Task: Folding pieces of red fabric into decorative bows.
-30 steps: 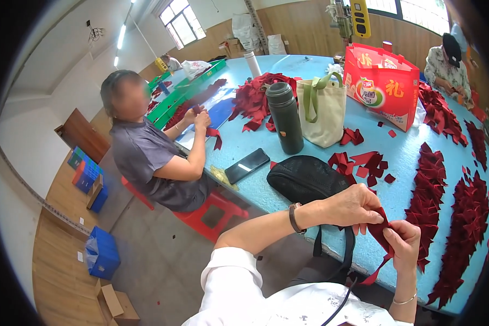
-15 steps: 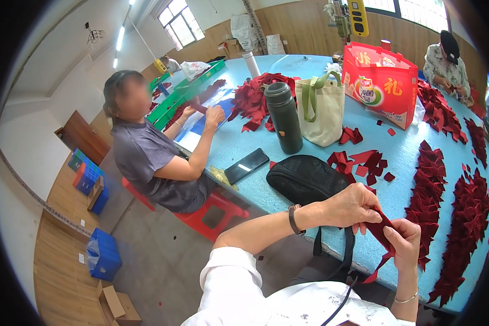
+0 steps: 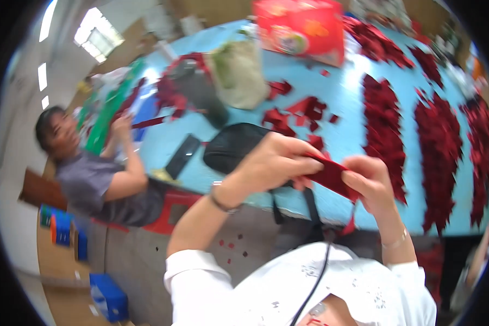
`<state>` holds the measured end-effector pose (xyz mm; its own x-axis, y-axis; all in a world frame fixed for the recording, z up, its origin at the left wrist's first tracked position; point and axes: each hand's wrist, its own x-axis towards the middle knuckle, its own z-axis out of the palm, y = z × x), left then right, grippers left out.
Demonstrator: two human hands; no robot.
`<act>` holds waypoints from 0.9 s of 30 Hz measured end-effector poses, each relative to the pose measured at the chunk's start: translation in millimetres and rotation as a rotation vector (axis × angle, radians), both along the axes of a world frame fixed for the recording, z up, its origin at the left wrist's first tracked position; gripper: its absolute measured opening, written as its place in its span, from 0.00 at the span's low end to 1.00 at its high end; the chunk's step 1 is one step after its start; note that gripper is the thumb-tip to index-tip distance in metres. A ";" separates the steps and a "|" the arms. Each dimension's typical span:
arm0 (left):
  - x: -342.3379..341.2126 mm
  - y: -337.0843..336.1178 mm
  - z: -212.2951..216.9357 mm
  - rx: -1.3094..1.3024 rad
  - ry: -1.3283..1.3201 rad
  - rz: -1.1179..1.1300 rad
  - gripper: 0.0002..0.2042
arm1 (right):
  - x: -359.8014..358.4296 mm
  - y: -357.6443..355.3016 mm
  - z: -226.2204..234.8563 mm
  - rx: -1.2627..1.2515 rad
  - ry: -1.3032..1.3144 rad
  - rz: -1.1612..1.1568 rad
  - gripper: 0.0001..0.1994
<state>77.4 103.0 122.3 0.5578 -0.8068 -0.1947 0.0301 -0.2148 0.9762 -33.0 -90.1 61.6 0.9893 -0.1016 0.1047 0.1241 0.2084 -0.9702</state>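
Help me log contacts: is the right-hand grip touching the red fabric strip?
Touching. The head view shows the right-hand grip pinching the red fabric strip, its thumb lying over the strip's right end.

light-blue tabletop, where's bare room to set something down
Bare patch: between loose red fabric scraps and the leftmost long dark-red fabric row, nearer than the boxy red bag. Crowded: around the dark cylindrical bottle, cream cloth bag and red fabric heap.

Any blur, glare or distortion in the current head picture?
Head view: bottle and cream bag smeared by blur, left hand, right hand and red strip clearer; head view: window washed out, glare on blue table beside red bag; head view: table edge bowed, corners black.
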 end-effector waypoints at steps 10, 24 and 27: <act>10.5 -9.4 -18.2 -0.163 0.217 -0.098 0.10 | -7.5 -23.1 -19.6 0.470 -0.037 0.264 0.13; -13.9 -35.3 -2.0 -0.093 -0.028 -0.134 0.11 | -20.6 -15.7 -12.7 -0.010 -0.175 -0.135 0.08; -16.9 -22.8 5.3 -0.087 -0.078 -0.035 0.10 | -13.4 7.0 0.0 -0.331 -0.354 -0.358 0.06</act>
